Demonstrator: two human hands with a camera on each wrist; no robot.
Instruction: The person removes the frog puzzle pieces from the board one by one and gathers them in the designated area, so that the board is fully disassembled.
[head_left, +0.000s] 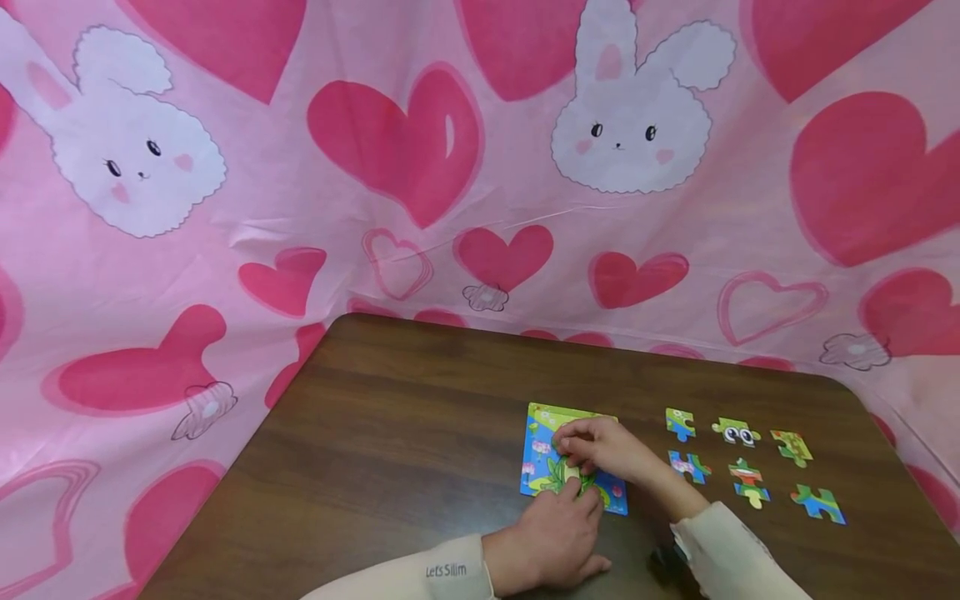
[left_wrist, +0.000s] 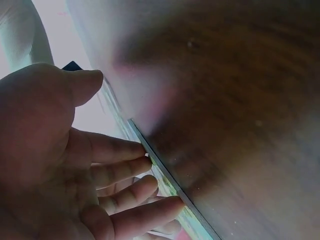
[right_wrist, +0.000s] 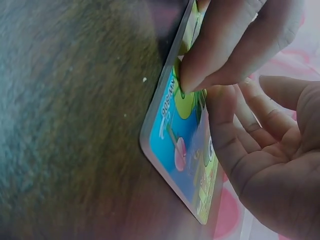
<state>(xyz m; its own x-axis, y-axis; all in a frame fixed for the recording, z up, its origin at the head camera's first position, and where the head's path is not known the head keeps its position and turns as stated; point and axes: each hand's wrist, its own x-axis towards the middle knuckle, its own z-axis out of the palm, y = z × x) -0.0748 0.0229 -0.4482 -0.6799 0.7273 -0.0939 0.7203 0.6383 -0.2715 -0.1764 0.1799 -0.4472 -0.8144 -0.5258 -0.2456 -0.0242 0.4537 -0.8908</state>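
A flat jigsaw board [head_left: 534, 467] with a green, frog-like figure on a blue ground lies on the table, its middle partly covered by both hands. My left hand [head_left: 558, 533] comes in over the near edge, and its fingertips press on the lower part of the picture; its thumb stands apart. In the left wrist view, the fingers [left_wrist: 135, 190] reach along the board's edge. My right hand [head_left: 607, 450] bends over the board from the right, fingertips touching the upper middle of the picture. In the right wrist view, its thumb [right_wrist: 280, 90] is apart from the fingers.
Several loose jigsaw pieces lie in two rows right of the board, among them one with big eyes [head_left: 737, 433], a red-mouthed one [head_left: 748, 479] and a blue-green one [head_left: 819, 504]. A pink heart-and-rabbit cloth [head_left: 525, 208] hangs behind the brown wooden table [head_left: 360, 433].
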